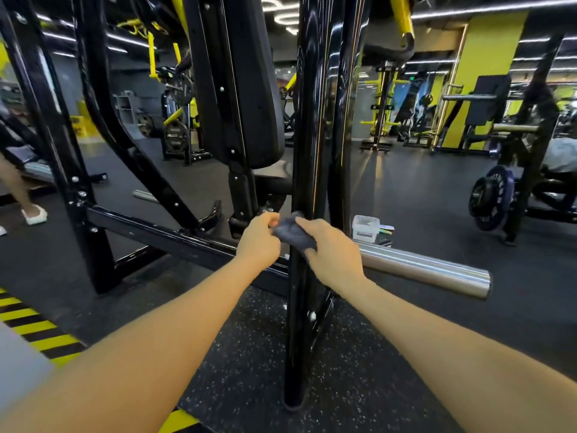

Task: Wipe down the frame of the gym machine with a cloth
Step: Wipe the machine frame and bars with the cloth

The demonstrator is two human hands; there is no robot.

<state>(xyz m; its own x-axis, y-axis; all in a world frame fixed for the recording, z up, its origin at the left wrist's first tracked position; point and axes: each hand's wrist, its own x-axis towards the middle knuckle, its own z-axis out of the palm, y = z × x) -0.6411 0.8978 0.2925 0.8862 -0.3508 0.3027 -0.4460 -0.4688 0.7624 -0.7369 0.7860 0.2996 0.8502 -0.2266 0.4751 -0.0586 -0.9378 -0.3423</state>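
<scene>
At twelve o'clock from the person, low on the black upright post of the gym machine, both hands meet on a small grey cloth. The left hand pinches one bunched edge with curled fingers; the right hand lies over the other side, fingers bent round the fabric, which looks to touch the post, though contact is hard to confirm.

Risks, as I judge them: the cloth is wadded small, so a stroke may smear only a narrow strip of the glossy paint and miss the post's far side. With two hands tugging opposite edges, one could lose its hold and drop the cloth to the speckled floor mat, picking up grit. At three o'clock a chrome bar juts out just beside the right wrist; a wide sweep could knock against it.
</scene>
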